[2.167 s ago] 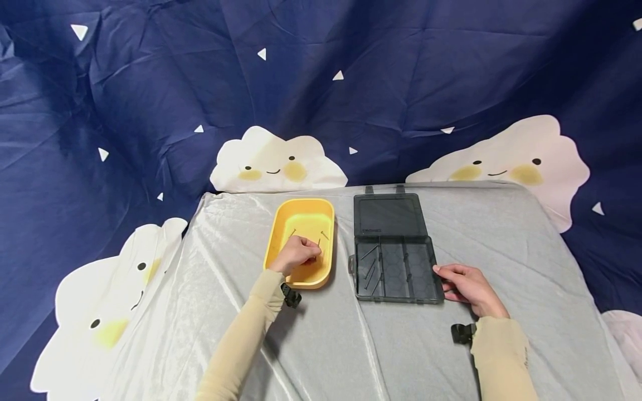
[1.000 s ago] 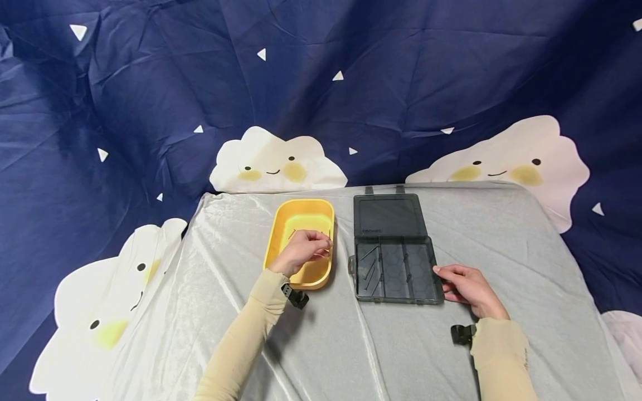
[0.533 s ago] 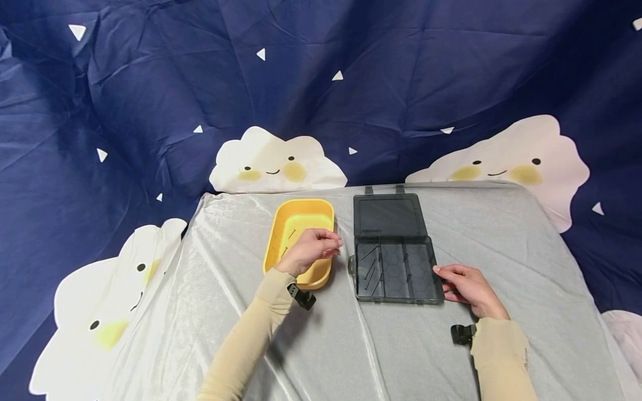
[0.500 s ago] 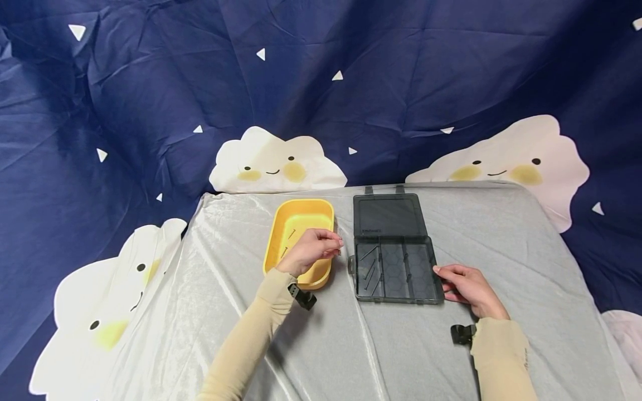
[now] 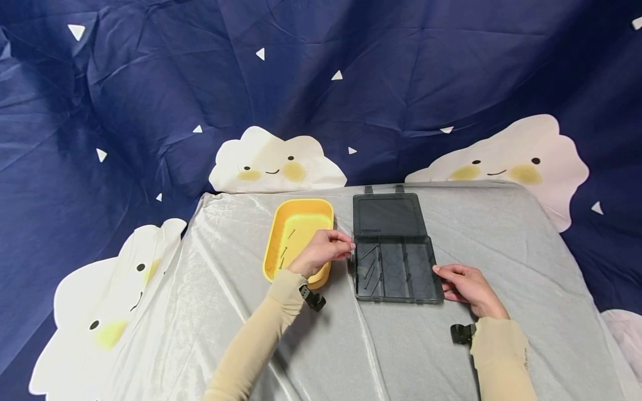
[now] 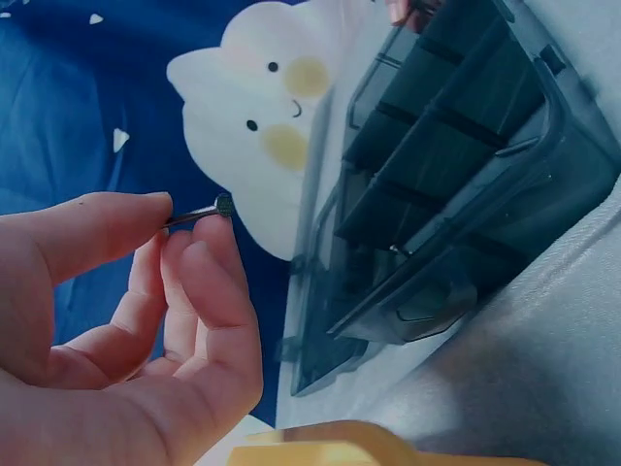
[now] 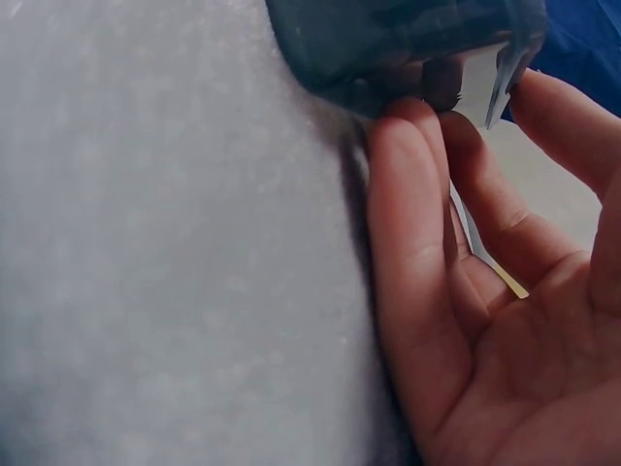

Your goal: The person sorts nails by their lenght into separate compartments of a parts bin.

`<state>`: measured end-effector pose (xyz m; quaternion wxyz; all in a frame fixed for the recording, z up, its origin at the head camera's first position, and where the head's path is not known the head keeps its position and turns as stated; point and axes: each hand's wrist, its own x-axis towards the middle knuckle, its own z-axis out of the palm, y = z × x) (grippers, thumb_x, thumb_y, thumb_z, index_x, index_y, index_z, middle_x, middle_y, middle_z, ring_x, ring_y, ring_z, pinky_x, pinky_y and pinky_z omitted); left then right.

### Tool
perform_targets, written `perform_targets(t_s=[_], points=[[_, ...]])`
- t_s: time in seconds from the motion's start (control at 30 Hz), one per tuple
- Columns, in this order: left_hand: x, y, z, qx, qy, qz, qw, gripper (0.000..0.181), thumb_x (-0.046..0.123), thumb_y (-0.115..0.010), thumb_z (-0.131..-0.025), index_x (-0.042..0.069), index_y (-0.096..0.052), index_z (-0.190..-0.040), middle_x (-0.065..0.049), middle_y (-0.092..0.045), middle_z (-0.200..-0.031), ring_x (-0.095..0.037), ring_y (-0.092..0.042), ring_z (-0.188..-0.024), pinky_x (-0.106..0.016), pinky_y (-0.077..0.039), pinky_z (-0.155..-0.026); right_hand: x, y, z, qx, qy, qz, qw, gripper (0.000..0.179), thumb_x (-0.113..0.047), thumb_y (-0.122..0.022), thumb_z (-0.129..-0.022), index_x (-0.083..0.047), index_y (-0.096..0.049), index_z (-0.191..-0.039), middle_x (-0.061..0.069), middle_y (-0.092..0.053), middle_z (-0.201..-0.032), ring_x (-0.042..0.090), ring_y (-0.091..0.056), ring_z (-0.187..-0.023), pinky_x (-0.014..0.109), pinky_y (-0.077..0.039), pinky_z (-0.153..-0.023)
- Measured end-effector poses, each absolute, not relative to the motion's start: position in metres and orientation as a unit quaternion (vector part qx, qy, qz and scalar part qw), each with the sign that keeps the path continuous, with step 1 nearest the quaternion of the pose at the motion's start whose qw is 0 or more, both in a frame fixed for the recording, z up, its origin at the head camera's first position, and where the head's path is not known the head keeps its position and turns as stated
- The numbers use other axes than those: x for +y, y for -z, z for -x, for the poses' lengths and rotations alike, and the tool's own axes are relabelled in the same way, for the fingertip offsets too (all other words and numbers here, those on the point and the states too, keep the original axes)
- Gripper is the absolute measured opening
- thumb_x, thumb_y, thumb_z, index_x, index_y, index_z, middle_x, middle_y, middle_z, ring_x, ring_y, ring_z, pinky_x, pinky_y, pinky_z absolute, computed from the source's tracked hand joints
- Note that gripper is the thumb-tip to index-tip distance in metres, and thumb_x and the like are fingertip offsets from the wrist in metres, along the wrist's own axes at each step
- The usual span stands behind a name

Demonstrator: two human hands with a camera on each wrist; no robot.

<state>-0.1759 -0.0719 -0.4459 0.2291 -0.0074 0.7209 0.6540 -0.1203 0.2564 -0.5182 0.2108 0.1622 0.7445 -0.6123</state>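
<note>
My left hand [image 5: 323, 252] pinches a thin metal nail [image 6: 199, 212] between thumb and fingertips, its flat head pointing away from the hand. The hand is at the left edge of a dark see-through compartment box [image 5: 396, 278], whose lid [image 5: 388, 214] lies folded back. Several nails [image 5: 370, 269] lie in the box's left compartment; no nails show in the middle and right ones. My right hand [image 5: 468, 287] holds the box's right side, thumb on the rim and fingers against the wall. Left of the box stands a yellow tray [image 5: 269, 257] with nails [image 5: 292, 233] in it, partly hidden by my left forearm and hand.
A grey cloth [image 5: 401, 351] covers the table under both containers. Behind it hangs a dark blue curtain [image 5: 301, 94] with printed clouds. The box's latch [image 6: 432, 306] sticks out on its left side.
With the nail pinched, my left hand has risen out of the yellow tray and moved right to the box's left edge. More nails in the tray are uncovered. My right hand has stayed put.
</note>
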Motion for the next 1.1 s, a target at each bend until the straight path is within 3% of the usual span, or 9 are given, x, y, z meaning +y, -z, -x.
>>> perform_targets(t_s=[0.1, 0.33, 0.53, 0.63, 0.77, 0.93, 1.1], points=[[-0.067, 0.449, 0.175, 0.731, -0.645, 0.007, 0.221, 0.014, -0.002, -0.066, -0.085, -0.007, -0.065, -0.098, -0.022, -0.069, -0.095, -0.01, -0.063, -0.067, -0.049, -0.053, -0.091, 0.256, 0.518, 0.12, 0.745, 0.611, -0.163, 0.212, 0.043, -0.043, -0.068, -0.087, -0.008, -0.063, -0.111, -0.008, -0.06, -0.072, 0.003, -0.06, -0.065, 0.025, -0.058, -0.064], [-0.058, 0.457, 0.173, 0.757, -0.622, 0.0, 0.201, 0.014, -0.001, -0.066, -0.085, -0.008, -0.066, -0.098, -0.024, -0.069, -0.091, -0.005, -0.061, -0.062, -0.026, -0.057, -0.069, 0.257, 0.517, 0.12, 0.747, 0.607, -0.163, 0.215, 0.042, -0.044, -0.068, -0.087, -0.009, -0.063, -0.11, -0.007, -0.06, -0.073, 0.003, -0.06, -0.065, 0.025, -0.058, -0.065], [-0.05, 0.465, 0.169, 0.764, -0.615, 0.0, 0.195, 0.014, -0.001, -0.067, -0.083, -0.008, -0.066, -0.095, -0.001, -0.065, -0.074, -0.005, -0.06, -0.061, -0.021, -0.054, -0.063, 0.257, 0.519, 0.121, 0.744, 0.613, -0.161, 0.212, 0.037, -0.042, -0.068, -0.088, -0.011, -0.064, -0.108, -0.008, -0.06, -0.073, 0.004, -0.06, -0.065, 0.025, -0.058, -0.064], [-0.046, 0.47, 0.169, 0.767, -0.612, 0.0, 0.193, 0.017, -0.002, -0.068, -0.082, -0.01, -0.066, -0.096, 0.001, -0.063, -0.073, -0.005, -0.059, -0.06, -0.022, -0.055, -0.064, 0.257, 0.519, 0.121, 0.743, 0.615, -0.162, 0.209, 0.039, -0.042, -0.069, -0.087, -0.009, -0.064, -0.109, -0.008, -0.06, -0.072, 0.004, -0.06, -0.065, 0.025, -0.058, -0.064], [-0.04, 0.476, 0.169, 0.772, -0.609, 0.006, 0.183, 0.019, -0.004, -0.069, -0.08, -0.012, -0.066, -0.096, 0.0, -0.063, -0.071, -0.007, -0.06, -0.058, -0.024, -0.056, -0.062, 0.257, 0.52, 0.121, 0.745, 0.613, -0.158, 0.208, 0.044, -0.043, -0.069, -0.087, -0.007, -0.063, -0.111, -0.008, -0.06, -0.073, 0.003, -0.06, -0.065, 0.025, -0.058, -0.064], [-0.034, 0.478, 0.168, 0.797, -0.581, 0.015, 0.163, 0.01, -0.005, -0.068, -0.078, -0.007, -0.069, -0.088, -0.003, -0.065, -0.068, -0.006, -0.058, -0.054, -0.021, -0.054, -0.056, 0.256, 0.52, 0.12, 0.745, 0.613, -0.159, 0.208, 0.043, -0.043, -0.069, -0.087, -0.008, -0.063, -0.111, -0.008, -0.06, -0.073, 0.003, -0.06, -0.065, 0.025, -0.058, -0.064], [-0.03, 0.481, 0.168, 0.82, -0.551, 0.021, 0.15, 0.007, -0.005, -0.069, -0.077, -0.002, -0.069, -0.084, -0.012, -0.072, -0.074, -0.006, -0.057, -0.052, -0.02, -0.053, -0.054, 0.256, 0.519, 0.12, 0.746, 0.613, -0.159, 0.207, 0.044, -0.044, -0.069, -0.087, -0.007, -0.063, -0.111, -0.007, -0.06, -0.073, 0.004, -0.06, -0.065, 0.025, -0.058, -0.064]])
